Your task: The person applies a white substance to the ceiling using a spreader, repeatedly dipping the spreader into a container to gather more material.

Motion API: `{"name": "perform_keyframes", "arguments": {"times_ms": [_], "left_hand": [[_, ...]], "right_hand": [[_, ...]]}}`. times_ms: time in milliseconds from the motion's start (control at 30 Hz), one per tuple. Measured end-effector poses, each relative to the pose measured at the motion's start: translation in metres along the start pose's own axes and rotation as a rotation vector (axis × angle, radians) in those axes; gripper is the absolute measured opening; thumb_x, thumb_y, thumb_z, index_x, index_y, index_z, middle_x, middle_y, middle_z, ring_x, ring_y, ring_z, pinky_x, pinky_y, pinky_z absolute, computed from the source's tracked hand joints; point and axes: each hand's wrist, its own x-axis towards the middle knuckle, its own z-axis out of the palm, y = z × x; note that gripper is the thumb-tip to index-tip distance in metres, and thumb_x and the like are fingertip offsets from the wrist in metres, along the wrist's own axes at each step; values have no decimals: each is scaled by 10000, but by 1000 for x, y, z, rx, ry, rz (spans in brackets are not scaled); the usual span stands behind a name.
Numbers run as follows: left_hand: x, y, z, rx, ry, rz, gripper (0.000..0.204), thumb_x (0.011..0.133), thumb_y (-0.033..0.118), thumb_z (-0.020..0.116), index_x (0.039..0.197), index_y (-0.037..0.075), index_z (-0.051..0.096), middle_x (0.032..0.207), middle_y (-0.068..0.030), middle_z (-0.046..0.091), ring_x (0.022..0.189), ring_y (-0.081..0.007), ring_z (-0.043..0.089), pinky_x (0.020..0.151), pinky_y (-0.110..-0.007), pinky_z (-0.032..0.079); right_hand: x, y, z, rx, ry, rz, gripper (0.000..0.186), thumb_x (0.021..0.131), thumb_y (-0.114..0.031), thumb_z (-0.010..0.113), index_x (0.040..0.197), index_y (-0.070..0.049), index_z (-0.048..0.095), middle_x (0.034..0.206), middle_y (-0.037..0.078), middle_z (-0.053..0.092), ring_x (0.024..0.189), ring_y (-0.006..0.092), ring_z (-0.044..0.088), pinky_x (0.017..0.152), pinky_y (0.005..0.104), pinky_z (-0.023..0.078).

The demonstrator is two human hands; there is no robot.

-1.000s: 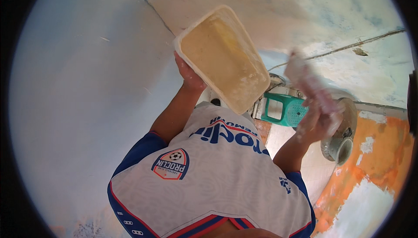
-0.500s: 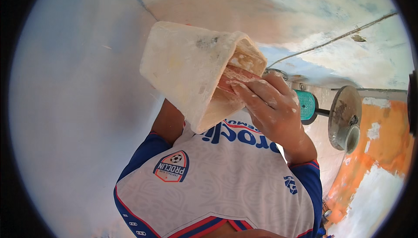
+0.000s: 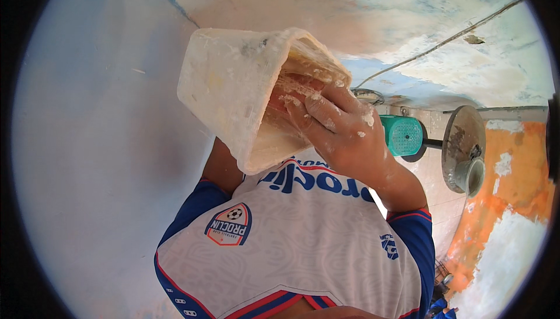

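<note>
A plaster-smeared, off-white bucket-like container (image 3: 224, 85) is tipped on its side in front of my chest, its mouth facing right. My right hand (image 3: 344, 126), spattered with white paste, reaches into the mouth with its fingers closed on a flat reddish piece (image 3: 293, 84). Paste coats that piece, and its far end is hidden inside the container. My left arm (image 3: 223, 164) goes up behind the container, which hides my left hand and its fingers.
A pale blue wall (image 3: 99, 144) rises close on the left. Patchy plaster (image 3: 280, 4) and a thin cable (image 3: 443, 42) lie beyond the container. At right are a green perforated stool-like thing (image 3: 402, 135), a dark round disc (image 3: 461, 144) and a pale pot (image 3: 471, 177) against it.
The container has shifted slightly left, with its mouth turned more into view. My right hand has moved left and deeper into it, taking the reddish piece further inside.
</note>
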Motion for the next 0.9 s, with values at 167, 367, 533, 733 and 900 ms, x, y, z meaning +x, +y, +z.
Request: {"name": "perform_keyframes", "arguments": {"times_ms": [167,367,533,733,900], "left_hand": [[4,10,2,18,-13,24,842,951,744,354,1512,116,378,1508,-92,452,1353,-264,482,1097,-435,440],[-26,-13,10,75,-12,10,847,949,747,356,1511,113,378,1508,-94,451,1353,-263,481,1097,-435,440],[-36,-24,12,84,7,-6,852,947,750,358,1510,111,378,1507,-95,450,1354,-263,480,1096,-434,439],[-46,-28,22,59,61,-20,857,944,753,359,1509,109,378,1507,-97,449,1354,-263,478,1096,-434,439],[-57,-34,31,-2,186,-65,869,936,758,372,1503,99,378,1501,-102,447,1359,-268,467,1103,-434,429]], "right_hand": [[-2,5,5,-37,10,-33,387,668,-80,705,1051,-41,743,856,23,585,783,181,620,505,278,543],[-9,7,6,-77,79,-77,420,646,-90,705,1061,-41,750,810,14,558,763,171,614,510,269,532],[-13,8,-2,-71,136,-102,453,613,-110,709,1058,-45,758,838,23,575,781,183,621,535,271,526],[-25,15,4,-109,250,-103,445,617,-68,732,1061,-50,753,852,26,591,764,185,626,543,280,530],[-31,19,3,38,212,59,436,624,34,815,1048,-42,743,818,34,623,732,224,621,574,312,493]]}}
